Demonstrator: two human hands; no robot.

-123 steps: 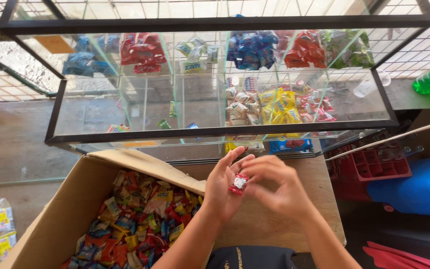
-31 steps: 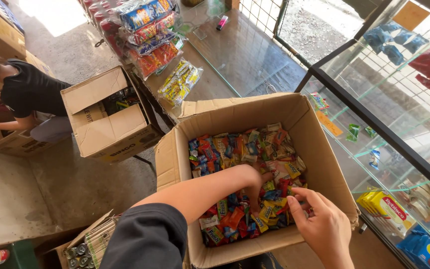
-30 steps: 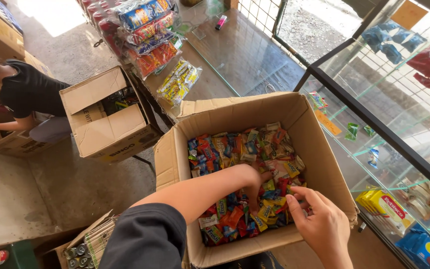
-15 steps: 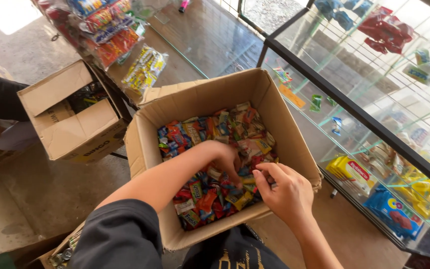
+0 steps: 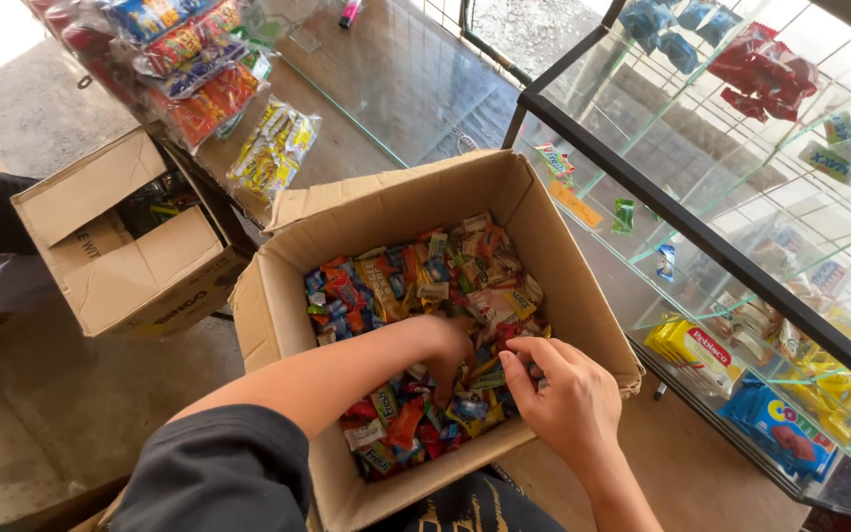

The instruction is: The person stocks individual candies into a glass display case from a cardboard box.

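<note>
Both hands have drawn in together over the near half of the carton (image 5: 278, 325). The left hand (image 5: 445, 350) is dug down into the sweets (image 5: 425, 296), fingers buried, so I cannot tell what it grips. The right hand (image 5: 568, 399), spread loose at the rim a second ago, now curls with fingertips pinching among the wrappers. The glass case (image 5: 701, 246) stands alongside; a second box (image 5: 120, 246) sits left.
</note>
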